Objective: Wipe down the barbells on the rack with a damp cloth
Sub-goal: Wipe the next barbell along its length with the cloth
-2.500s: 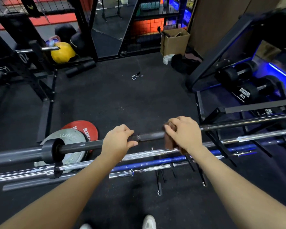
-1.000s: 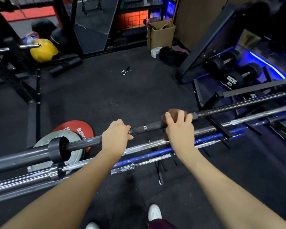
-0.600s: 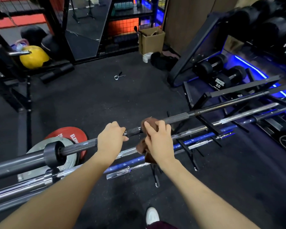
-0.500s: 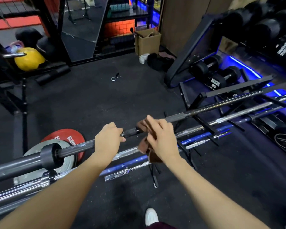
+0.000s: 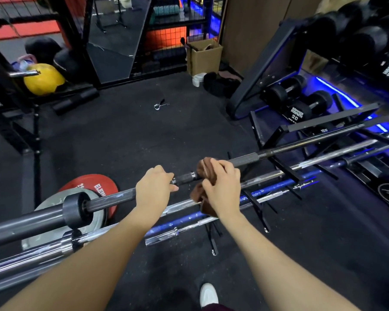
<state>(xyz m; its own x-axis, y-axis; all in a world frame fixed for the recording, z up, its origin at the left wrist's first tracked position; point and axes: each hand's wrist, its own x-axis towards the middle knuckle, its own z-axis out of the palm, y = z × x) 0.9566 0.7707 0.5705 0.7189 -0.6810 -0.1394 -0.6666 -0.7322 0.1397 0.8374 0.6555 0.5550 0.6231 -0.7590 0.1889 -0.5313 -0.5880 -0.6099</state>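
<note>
While I am watching through the head camera, the left hand (image 5: 154,189) is curling around the top barbell (image 5: 112,198) just left of centre, and the right hand (image 5: 221,186) is pressing a brown cloth (image 5: 203,169) over the same shaft, fingers wrapping it, with a loose tail hanging below. This dark bar is lying across the black rack (image 5: 276,163), above a chrome barbell (image 5: 323,157) and a blue barbell (image 5: 265,193) on the lower pegs. I am judging the bar heavy and rigid, likely to roll on its pegs, so the steadying grip belongs where the left hand is sitting, on the rough knurled band beside a smooth ring. The cloth looks soft, limp and light; pinching it fully round the shaft should be keeping it from slipping on the smoother steel. The sleeve collar (image 5: 76,209) at the left end is looking thick, matte and cylindrical. Behind it, red and grey plates (image 5: 94,187) are leaning together on the rubber floor (image 5: 121,135).
</note>
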